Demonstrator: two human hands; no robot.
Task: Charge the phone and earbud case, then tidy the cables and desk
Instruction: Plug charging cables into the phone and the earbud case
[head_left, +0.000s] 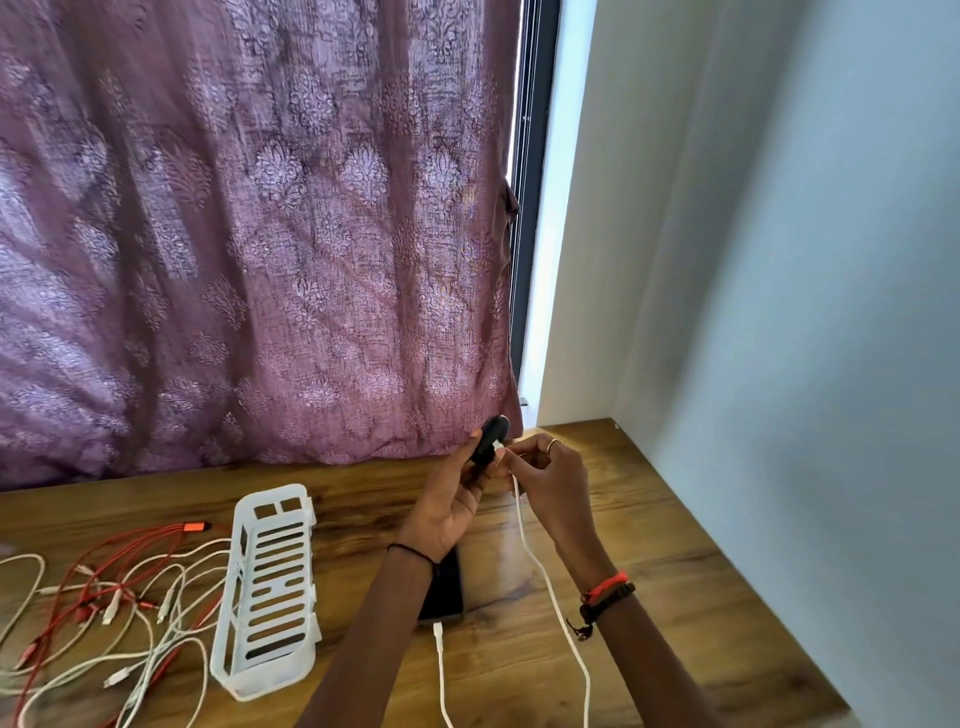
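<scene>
On the wooden desk (675, 571), a tangle of red and white cables (104, 597) lies far left, too knotted to count. Next stands one white slotted basket (270, 494). One phone (444, 592) lies flat, a white cable (441, 670) at its near end. The left hand (447, 512) grips one black earbud case (491, 439) above the desk; the right hand (550, 478) pinches a second white cable (550, 592) at the case.

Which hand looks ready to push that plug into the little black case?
Probably right: the right hand pinches the white cable at the black case, which the left hand grips.
</scene>
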